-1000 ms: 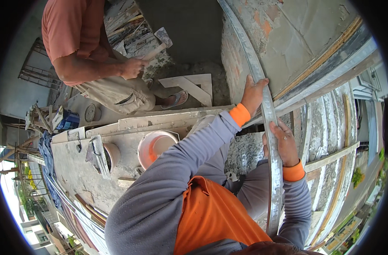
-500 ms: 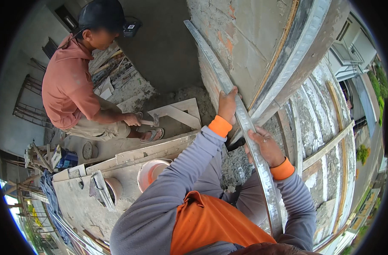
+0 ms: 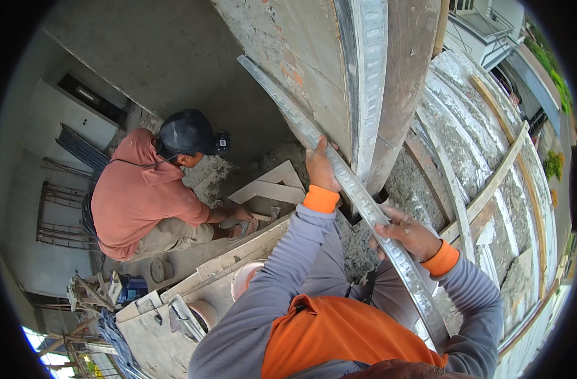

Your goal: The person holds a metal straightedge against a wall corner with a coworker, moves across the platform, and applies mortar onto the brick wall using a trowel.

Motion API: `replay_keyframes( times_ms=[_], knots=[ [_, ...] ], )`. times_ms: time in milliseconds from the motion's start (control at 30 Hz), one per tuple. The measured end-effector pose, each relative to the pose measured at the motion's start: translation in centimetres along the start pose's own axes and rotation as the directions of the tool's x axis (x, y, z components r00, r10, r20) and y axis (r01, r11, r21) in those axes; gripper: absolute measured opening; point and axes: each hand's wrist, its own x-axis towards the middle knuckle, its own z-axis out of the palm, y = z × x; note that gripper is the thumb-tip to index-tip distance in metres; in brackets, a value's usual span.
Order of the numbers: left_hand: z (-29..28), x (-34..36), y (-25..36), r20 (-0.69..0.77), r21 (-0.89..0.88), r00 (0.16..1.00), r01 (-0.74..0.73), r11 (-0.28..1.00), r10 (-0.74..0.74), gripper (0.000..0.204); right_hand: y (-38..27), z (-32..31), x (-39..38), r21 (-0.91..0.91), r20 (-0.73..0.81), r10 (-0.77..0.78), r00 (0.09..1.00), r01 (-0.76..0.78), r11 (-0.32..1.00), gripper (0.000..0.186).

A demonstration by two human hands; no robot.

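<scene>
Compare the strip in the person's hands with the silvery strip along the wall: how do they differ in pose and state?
The held strip is gripped by the left hand and right hand; the wall strip runs along the wall, touched by neither. The held strip slants from upper left to lower right in the picture; the wall strip runs nearly up and down. Both are long, narrow and silvery.

right hand partly hidden, bucket partly covered
</scene>
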Motion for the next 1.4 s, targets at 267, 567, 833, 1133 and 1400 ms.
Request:
replay_keyframes(
  times_ms=[267, 567, 833, 1133, 1400],
  knots=[
    [-0.3, 0.2, 0.0, -0.002, 0.046, 1.000, -0.002, 0.999, 0.002, 0.020, 1.6, 0.2, -3.7, -0.023, 0.028, 0.013, 1.000, -0.013, 1.000, 0.075],
    [0.6, -0.6, 0.6, -0.006, 0.016, 1.000, 0.009, 1.000, -0.009, 0.014, 2.0, 1.1, -5.9, -0.175, -0.074, -0.037, 0.997, 0.023, 0.984, 0.079],
    [0.5, -0.7, 0.6, -0.024, 0.032, 0.999, 0.030, 0.999, -0.029, 0.016, 2.9, 0.8, -5.8, -0.170, -0.065, -0.078, 0.995, 0.066, 0.983, 0.077],
    [0.6, -0.7, 0.7, -0.039, 0.031, 0.999, 0.035, 0.999, -0.034, 0.017, 3.1, 0.9, -5.8, -0.138, -0.066, -0.099, 0.993, 0.089, 0.986, 0.078],
    [0.6, -0.6, 0.5, -0.034, 0.040, 0.999, 0.018, 0.999, -0.016, 0.017, 3.2, 0.6, -5.8, -0.120, -0.056, -0.102, 0.993, 0.095, 0.988, 0.077]
  ],
)
